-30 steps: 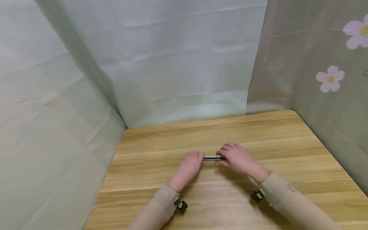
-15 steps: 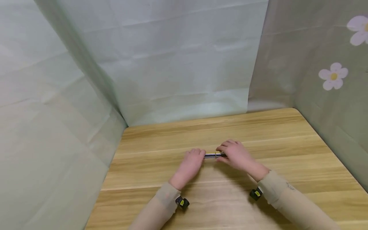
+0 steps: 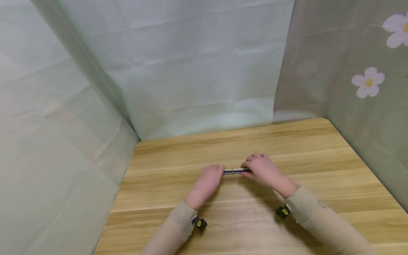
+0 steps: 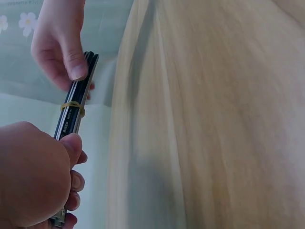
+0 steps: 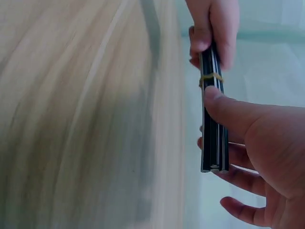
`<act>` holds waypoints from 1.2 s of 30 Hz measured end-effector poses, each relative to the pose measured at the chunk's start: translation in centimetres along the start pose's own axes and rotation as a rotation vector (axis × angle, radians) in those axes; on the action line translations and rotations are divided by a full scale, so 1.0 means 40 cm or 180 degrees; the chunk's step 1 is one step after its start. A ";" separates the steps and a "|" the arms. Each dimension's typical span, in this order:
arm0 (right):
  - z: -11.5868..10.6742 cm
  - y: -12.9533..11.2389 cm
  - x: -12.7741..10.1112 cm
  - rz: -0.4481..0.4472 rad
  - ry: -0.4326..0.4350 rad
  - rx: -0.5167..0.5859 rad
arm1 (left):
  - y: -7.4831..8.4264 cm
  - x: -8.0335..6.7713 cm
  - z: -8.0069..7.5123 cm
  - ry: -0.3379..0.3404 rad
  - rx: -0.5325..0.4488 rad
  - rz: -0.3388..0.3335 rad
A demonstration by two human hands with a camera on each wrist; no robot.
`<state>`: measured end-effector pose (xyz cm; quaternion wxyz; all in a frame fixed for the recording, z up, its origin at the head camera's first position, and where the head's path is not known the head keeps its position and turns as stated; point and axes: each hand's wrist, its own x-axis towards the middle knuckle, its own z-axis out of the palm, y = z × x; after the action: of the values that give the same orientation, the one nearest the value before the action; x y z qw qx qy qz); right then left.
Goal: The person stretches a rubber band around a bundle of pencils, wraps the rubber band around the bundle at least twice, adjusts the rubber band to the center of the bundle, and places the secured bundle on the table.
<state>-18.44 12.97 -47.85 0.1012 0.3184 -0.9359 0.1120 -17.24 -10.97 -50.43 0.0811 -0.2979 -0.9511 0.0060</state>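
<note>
Head view shows our two sleeves nearest us, then our hands meeting over the middle of the wooden counter [image 3: 318, 159]. We hold a bundle of dark pens [image 3: 236, 171] level just above the counter, a yellow rubber band [image 3: 233, 171] round it. Our left hand [image 3: 208, 182] is curled round the bundle's left end, and our right hand [image 3: 264, 170] pinches the right end, thumb laid along the pens [image 5: 214, 143]. The left wrist view shows the band [image 4: 71, 106] sitting between the two hands, nearer the middle of the bundle. Beyond the bundle, pale green paper walls [image 3: 197, 71] stand at the counter's far edge, and a flowered sheet [image 3: 366, 81] rises to the right of the bundle.

We judge that the band holds the pens at one place only, so a slack grip at either end could let them fan out or slide loose onto the counter.

Against the frame a second ago, more of the bundle shows between our hands, and the band, then hard against the right hand, now lies clear of it.
</note>
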 end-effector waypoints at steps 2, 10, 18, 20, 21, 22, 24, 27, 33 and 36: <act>0.002 -0.002 0.002 -0.0098 0.0000 0.0007 | 0.000 -0.002 0.003 0.0011 0.0074 0.0053; 0.028 -0.027 0.004 -0.0113 -0.0026 0.0278 | 0.017 -0.007 0.017 0.0087 0.0011 0.0220; 0.015 0.000 -0.033 -0.0027 -0.0109 0.0441 | -0.009 -0.035 0.017 0.0127 -0.0490 0.0080; 0.011 0.007 -0.049 -0.0087 -0.0074 0.0525 | -0.012 -0.047 0.012 0.0139 -0.0621 0.0061; 0.010 0.010 -0.056 -0.0131 -0.0051 0.0576 | -0.013 -0.053 0.009 0.0143 -0.0676 0.0054; 0.009 0.013 -0.063 -0.0171 -0.0031 0.0613 | -0.013 -0.058 0.006 0.0154 -0.0714 0.0055; 0.009 0.017 -0.072 -0.0228 0.0004 0.0634 | -0.013 -0.065 0.001 0.0177 -0.0778 0.0057; 0.010 0.022 -0.075 -0.0244 0.0039 0.0599 | -0.014 -0.067 -0.002 0.0195 -0.0879 0.0029; 0.023 0.040 -0.059 -0.0094 0.0036 0.0561 | -0.029 -0.053 0.008 0.0243 -0.1154 -0.0002; 0.037 0.059 -0.039 0.0004 0.0055 0.0577 | -0.044 -0.030 0.022 0.0301 -0.1255 -0.0001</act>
<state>-18.85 15.30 -50.00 0.0799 0.3247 -0.9212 0.1991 -17.40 -13.05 -51.36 0.0657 -0.3079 -0.9291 -0.1942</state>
